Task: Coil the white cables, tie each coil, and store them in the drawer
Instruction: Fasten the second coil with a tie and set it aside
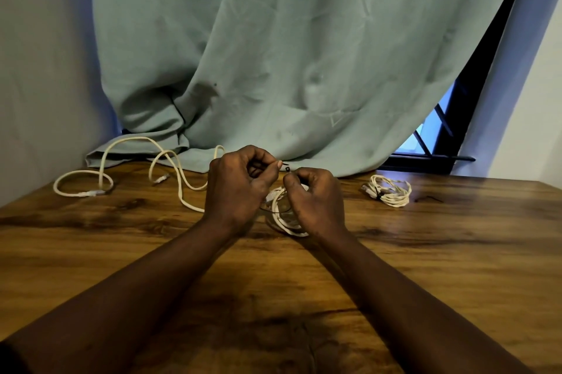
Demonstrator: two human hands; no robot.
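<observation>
In the head view, the left hand (240,188) is pinching a black tie (286,167) and the right hand (316,200) is gripping a white coil (276,200) mid-bench (425,252). A tied coil (390,192) is lying toward the far right edge, and a loose cable (88,193) is lying near the far left corner.

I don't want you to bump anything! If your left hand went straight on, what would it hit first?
Probably the teal curtain hanging just behind the left hand, though depth is unclear.

Tied coil (390,191) right, half-hidden coil (275,202) centre, loose cable (133,138) left
</observation>
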